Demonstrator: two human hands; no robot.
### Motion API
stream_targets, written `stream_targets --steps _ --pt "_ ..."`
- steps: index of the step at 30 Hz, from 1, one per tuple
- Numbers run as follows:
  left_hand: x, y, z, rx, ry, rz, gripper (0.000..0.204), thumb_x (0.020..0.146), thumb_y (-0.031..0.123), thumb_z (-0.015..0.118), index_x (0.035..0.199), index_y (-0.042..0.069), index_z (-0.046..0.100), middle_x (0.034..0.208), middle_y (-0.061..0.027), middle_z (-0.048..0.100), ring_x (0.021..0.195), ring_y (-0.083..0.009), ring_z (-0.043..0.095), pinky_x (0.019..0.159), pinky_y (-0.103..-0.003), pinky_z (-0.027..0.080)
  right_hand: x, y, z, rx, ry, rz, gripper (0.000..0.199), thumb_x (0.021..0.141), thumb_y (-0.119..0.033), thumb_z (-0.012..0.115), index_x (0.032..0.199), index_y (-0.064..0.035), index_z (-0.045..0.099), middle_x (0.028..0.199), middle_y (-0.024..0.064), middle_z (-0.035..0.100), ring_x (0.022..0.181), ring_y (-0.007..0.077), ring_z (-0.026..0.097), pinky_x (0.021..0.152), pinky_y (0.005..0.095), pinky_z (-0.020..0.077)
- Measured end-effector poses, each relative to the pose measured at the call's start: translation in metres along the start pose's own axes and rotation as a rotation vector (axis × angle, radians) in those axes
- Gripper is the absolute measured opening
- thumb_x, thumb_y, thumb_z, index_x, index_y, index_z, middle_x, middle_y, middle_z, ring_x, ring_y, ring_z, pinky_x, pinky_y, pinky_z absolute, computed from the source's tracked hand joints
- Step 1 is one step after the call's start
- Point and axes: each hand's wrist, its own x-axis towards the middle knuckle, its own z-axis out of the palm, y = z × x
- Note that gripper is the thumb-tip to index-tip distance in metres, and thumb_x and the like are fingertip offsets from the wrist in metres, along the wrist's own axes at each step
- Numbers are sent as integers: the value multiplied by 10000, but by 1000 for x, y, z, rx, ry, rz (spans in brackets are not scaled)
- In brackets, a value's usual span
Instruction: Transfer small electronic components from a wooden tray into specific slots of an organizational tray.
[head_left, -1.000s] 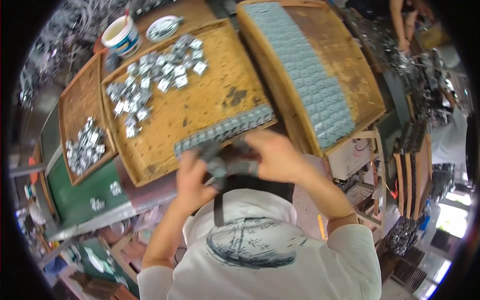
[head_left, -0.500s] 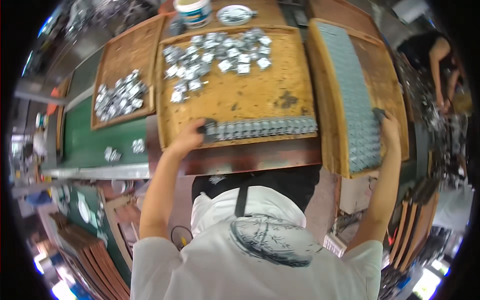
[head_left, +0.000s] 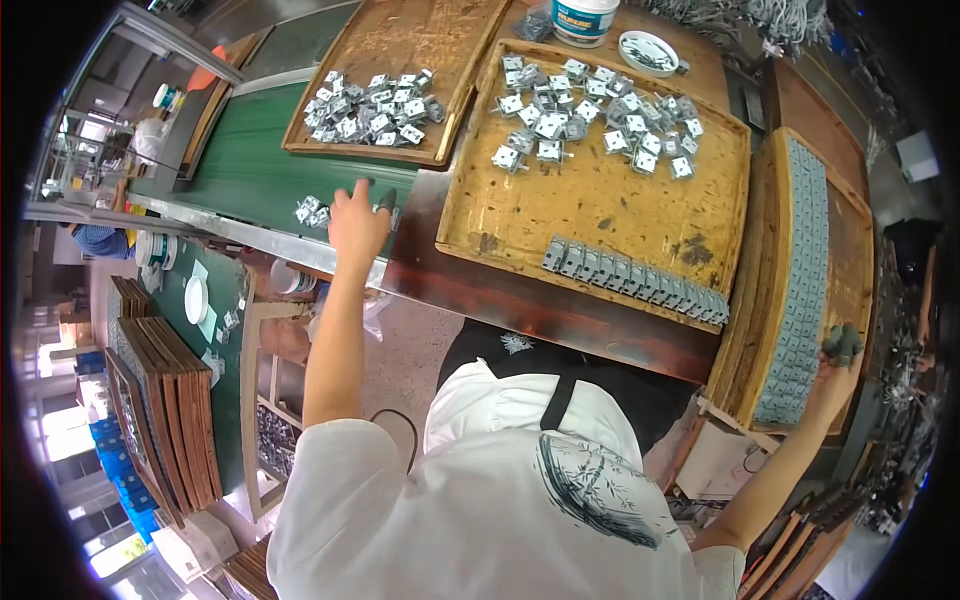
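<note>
My left hand [head_left: 360, 225] is over the green conveyor belt [head_left: 250, 165], fingers apart, a dark cover on one fingertip. Just left of it lies a small cluster of silvery metal parts [head_left: 312, 211]; another small piece shows partly beside the covered finger. At far right, my right hand [head_left: 838, 362], with dark fingertip covers, rests beside a long block of grey metal parts in rows [head_left: 795, 290]. Its fingers bunch together, and whether they grip anything is hidden. Between the hands, a row of grey metal parts [head_left: 635, 282] lines the near edge of a wooden tray [head_left: 590, 215].
Loose silvery parts [head_left: 550, 122] fill the tray's far side. Another wooden tray [head_left: 400, 40] holds a pile of similar parts [head_left: 370, 108]. Behind stand a white tub [head_left: 583, 20] and a round dish [head_left: 648, 52] of small pieces. Wooden boards [head_left: 170, 400] are stacked at lower left.
My left hand has left the near end of the row in the middle tray and moved left over the belt. My right hand stays by the grey block. The view has turned left.
</note>
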Motion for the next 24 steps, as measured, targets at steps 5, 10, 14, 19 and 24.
stream_targets --steps 5,10,14,19,24 --pt "22 -54 44 -226 -407 -269 552 898 393 606 1321 37 584 946 -177 703 765 -266 677 629 -382 515 -82 -19 111 114 -32 47 356 945 -114 646 1276 0 580 1041 65 641 823 125 619 645 252 522" --pt "24 -66 36 -619 -474 -559 462 880 295 582 1264 45 633 997 -122 706 706 -225 668 589 -362 519 -121 1 143 170 -208 108 317 898 -54 689 1201 12 622 976 73 667 762 140 643 612 262 535" --pt "26 -74 24 -1344 -469 -856 205 928 210 570 1071 113 679 939 -80 689 703 -217 634 525 -313 463 -135 -1 149 191 -214 150 304 893 -44 691 1185 14 628 937 70 666 750 148 646 591 264 529" --pt "1 -24 -5 -2074 -338 -735 334 933 199 574 1235 61 602 1214 -84 601 1029 -310 556 787 -413 476 -148 0 154 230 -241 139 273 886 -36 695 1147 20 636 919 67 664 716 142 646 572 259 524" --pt "-32 76 -19 -2541 -597 -266 454 919 129 569 1356 16 512 1276 -151 578 1104 -251 563 913 -379 484 -175 -18 187 123 -377 157 244 887 -38 685 1120 18 639 902 65 660 653 141 622 556 264 495"
